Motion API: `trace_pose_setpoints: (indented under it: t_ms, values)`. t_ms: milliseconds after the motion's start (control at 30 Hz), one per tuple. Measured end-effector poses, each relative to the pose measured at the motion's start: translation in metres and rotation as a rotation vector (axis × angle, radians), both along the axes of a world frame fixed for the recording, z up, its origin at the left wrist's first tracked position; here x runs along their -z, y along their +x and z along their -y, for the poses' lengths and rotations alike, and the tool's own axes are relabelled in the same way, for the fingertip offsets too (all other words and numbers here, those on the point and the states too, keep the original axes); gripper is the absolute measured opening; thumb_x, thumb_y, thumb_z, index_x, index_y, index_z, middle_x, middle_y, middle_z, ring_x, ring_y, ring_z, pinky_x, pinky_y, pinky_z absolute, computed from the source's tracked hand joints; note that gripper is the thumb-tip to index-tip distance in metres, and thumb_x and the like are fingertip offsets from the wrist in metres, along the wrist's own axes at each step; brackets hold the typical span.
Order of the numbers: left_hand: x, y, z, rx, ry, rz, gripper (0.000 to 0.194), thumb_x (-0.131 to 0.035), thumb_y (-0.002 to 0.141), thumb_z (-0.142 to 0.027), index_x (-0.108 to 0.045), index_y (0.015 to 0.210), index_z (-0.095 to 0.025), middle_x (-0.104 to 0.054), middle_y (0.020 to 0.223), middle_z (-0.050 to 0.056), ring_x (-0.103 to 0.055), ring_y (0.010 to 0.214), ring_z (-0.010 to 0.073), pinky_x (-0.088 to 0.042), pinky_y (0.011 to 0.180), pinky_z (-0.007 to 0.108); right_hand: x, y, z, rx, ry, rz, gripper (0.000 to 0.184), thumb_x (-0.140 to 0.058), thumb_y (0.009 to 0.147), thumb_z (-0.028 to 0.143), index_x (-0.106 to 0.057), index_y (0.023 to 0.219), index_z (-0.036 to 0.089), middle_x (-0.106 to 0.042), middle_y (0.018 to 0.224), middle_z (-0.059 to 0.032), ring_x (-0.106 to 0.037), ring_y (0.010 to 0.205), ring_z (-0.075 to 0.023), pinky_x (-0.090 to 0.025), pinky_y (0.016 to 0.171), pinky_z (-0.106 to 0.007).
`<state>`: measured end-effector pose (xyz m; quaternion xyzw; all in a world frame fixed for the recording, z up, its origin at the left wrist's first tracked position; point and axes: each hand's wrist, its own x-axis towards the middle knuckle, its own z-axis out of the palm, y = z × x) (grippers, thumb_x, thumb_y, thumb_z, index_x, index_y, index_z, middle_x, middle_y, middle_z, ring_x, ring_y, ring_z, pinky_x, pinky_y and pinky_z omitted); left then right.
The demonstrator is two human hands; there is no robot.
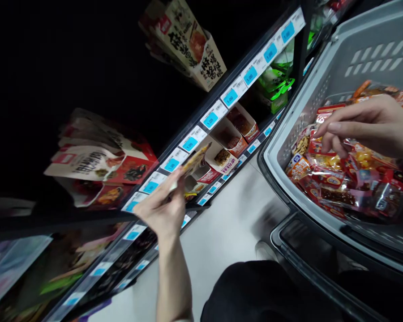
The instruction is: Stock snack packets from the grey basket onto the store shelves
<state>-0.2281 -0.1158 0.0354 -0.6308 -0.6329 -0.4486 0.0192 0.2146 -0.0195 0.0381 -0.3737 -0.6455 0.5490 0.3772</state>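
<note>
My left hand (164, 203) is closed on a thin snack packet (198, 158), seen nearly edge-on and slightly blurred. It is in front of the shelf's price-tag strip (190, 143). My right hand (366, 125) hovers over a grey shopping basket (275, 147), its fingers loosely bent and apart, with nothing visible in them. Below it lie several shiny snack packets (329, 174), mostly red and orange, heaped in the basket. Part of the heap is hidden behind my right hand.
Upper-shelf display boxes, one cream (211, 67) and one red and white (134, 165), hold upright packets. Lower down are open snack boxes (226, 161) and green packages (275, 89). The basket rests on a dark frame (278, 232) above the pale floor (218, 241).
</note>
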Motion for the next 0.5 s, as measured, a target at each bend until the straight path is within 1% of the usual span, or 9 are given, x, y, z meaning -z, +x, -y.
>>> trace_pose_setpoints:
  t_ms: [33, 67, 133, 233, 300, 400, 500]
  values:
    - [0.005, 0.003, -0.005, 0.024, 0.038, -0.065, 0.008, -0.074, 0.085, -0.021, -0.08, 0.087, -0.024, -0.082, 0.089, -0.001, -0.082, 0.103, 0.0278, -0.065, 0.106, 0.046, 0.001, 0.001, 0.0, 0.008, -0.004, 0.01, 0.035, -0.085, 0.09, 0.05, -0.084, 0.087, 0.015, -0.076, 0.073, -0.0088, -0.068, 0.052, -0.0144, -0.053, 0.049, -0.026]
    - [0.011, 0.006, -0.011, 0.056, 0.049, -0.13, 0.021, -0.07, 0.084, -0.017, -0.084, 0.097, -0.025, -0.084, 0.098, 0.001, -0.082, 0.105, 0.0277, -0.066, 0.104, 0.045, 0.001, 0.001, 0.001, 0.013, -0.009, 0.018, 0.036, -0.085, 0.089, 0.051, -0.084, 0.088, 0.015, -0.077, 0.075, -0.0092, -0.067, 0.052, -0.0142, -0.052, 0.049, -0.027]
    - [0.028, 0.006, -0.027, 0.124, -0.045, -0.206, 0.039, -0.061, 0.084, -0.009, -0.085, 0.111, -0.024, -0.084, 0.113, 0.002, -0.081, 0.111, 0.0262, -0.065, 0.107, 0.043, 0.0, 0.001, 0.003, 0.013, -0.014, 0.027, 0.037, -0.085, 0.089, 0.053, -0.083, 0.088, 0.015, -0.078, 0.076, -0.0096, -0.067, 0.052, -0.0138, -0.051, 0.048, -0.028]
    - [0.058, 0.0, -0.056, 0.167, -0.213, -0.278, 0.053, -0.053, 0.079, 0.0, -0.084, 0.116, -0.021, -0.081, 0.123, 0.002, -0.078, 0.12, 0.0239, -0.06, 0.115, 0.042, -0.001, 0.001, 0.006, 0.009, -0.028, 0.032, 0.037, -0.085, 0.089, 0.052, -0.082, 0.086, 0.016, -0.077, 0.076, -0.0097, -0.067, 0.052, -0.0141, -0.051, 0.048, -0.027]
    - [0.075, -0.004, -0.073, 0.194, -0.305, -0.327, 0.059, -0.049, 0.076, 0.004, -0.084, 0.118, -0.019, -0.08, 0.127, 0.002, -0.075, 0.126, 0.0223, -0.056, 0.12, 0.04, 0.0, 0.001, 0.006, 0.002, -0.037, 0.016, 0.036, -0.085, 0.089, 0.051, -0.082, 0.086, 0.015, -0.077, 0.076, -0.01, -0.067, 0.052, -0.0145, -0.052, 0.049, -0.028]
    - [0.088, -0.006, -0.093, 0.197, -0.395, -0.421, 0.058, -0.049, 0.077, 0.005, -0.083, 0.118, -0.018, -0.078, 0.131, 0.003, -0.071, 0.132, 0.0215, -0.052, 0.123, 0.037, 0.002, 0.002, 0.005, -0.002, -0.045, -0.007, 0.036, -0.085, 0.089, 0.05, -0.083, 0.09, 0.015, -0.077, 0.077, -0.0106, -0.067, 0.053, -0.015, -0.053, 0.05, -0.028]
    - [0.093, -0.007, -0.102, 0.156, -0.479, -0.479, 0.05, -0.053, 0.082, 0.002, -0.084, 0.117, -0.017, -0.079, 0.13, 0.005, -0.073, 0.13, 0.0217, -0.055, 0.118, 0.032, 0.002, 0.003, 0.003, -0.003, -0.043, -0.02, 0.034, -0.084, 0.091, 0.048, -0.083, 0.091, 0.015, -0.078, 0.078, -0.0105, -0.068, 0.054, -0.0149, -0.053, 0.05, -0.028]
